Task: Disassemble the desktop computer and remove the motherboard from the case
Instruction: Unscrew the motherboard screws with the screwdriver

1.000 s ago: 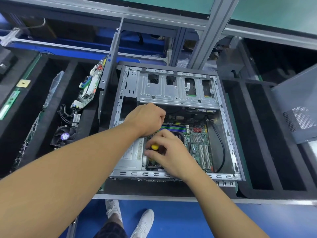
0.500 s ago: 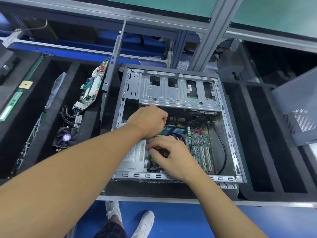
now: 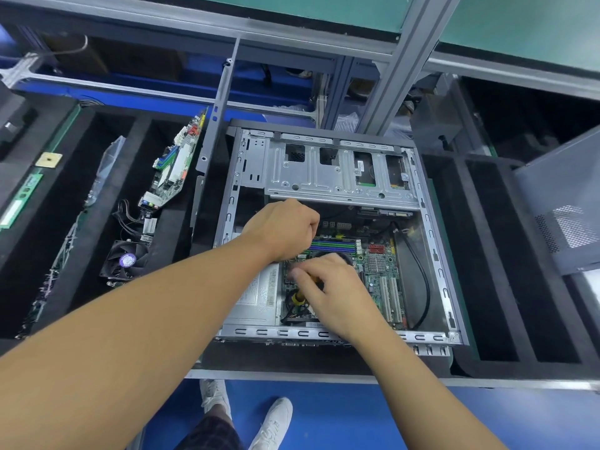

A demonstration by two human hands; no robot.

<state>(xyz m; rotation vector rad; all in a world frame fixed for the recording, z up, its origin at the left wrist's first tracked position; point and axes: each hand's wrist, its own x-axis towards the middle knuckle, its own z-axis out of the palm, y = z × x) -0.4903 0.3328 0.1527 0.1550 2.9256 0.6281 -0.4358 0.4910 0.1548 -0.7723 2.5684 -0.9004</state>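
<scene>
Down inside the open case, which lies on its side on the black foam-lined surface, the motherboard sits flat in the lower right part. It's a green board with blue and green RAM slots along the top edge, a small silver heatsink and white expansion slots further down.

Both hands are in there, over the left part of the board. The right hand has its fingers pinched around a screwdriver with a yellow and black handle. I can't see the tip or what it's on, since the hand covers that. The left hand is balled up, knuckles up, just above the right one by the RAM slots. Honestly can't tell if it's holding anything, because the fingers are tucked under. The two hands are just beside each other, and I can't say whether they touch.

A silver power supply with a label sits in the bottom left of the case, right beside the board. The drive cage spans the top, and a black cable loops down the right side.

Off to the left in the foam slots are a spare board leaning on its edge, a cooler fan below it, and a RAM stick and a CPU farther out. A grey side panel leans at the right. White sneakers are on the blue floor below.
</scene>
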